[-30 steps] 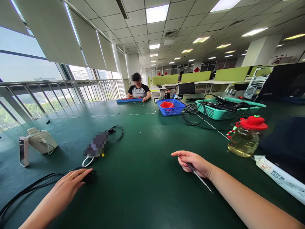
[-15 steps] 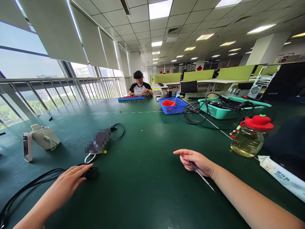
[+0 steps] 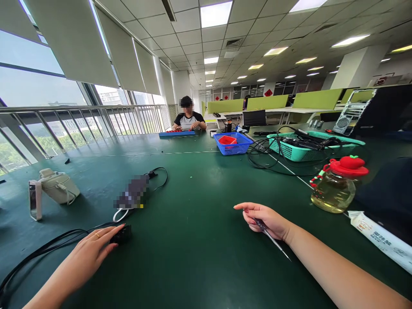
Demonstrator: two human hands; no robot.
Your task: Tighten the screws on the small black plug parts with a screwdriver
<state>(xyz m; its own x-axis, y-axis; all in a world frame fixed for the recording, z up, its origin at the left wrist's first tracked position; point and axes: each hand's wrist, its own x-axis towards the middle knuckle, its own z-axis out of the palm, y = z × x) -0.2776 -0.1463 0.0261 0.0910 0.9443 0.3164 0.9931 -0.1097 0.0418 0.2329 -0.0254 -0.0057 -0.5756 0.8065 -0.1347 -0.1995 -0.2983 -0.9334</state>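
Observation:
My left hand (image 3: 93,249) is at the lower left, its fingers stretched out against a small black object (image 3: 124,234) on the green table (image 3: 186,266). Black cables (image 3: 48,246) run behind that hand. On the right, my right hand (image 3: 264,219) is closed round a thin pointed metal tool (image 3: 273,241), index finger extended to the left. The tool's tip slants down toward the lower right. Beyond my left hand lies a dark, pixelated device (image 3: 133,193) with a white loop and a short black cable.
A beige bottle (image 3: 61,186) stands far left. At the right are a red-lidded jar (image 3: 334,191) and a white packet (image 3: 383,240). Farther back: a blue basket (image 3: 233,148), a teal basket (image 3: 289,152) of cables, and a person (image 3: 189,119) seated behind a blue tray (image 3: 177,134).
My left hand has shifted slightly down, its thumb now nearer the black object. My right hand keeps its grip on the tool and has barely moved.

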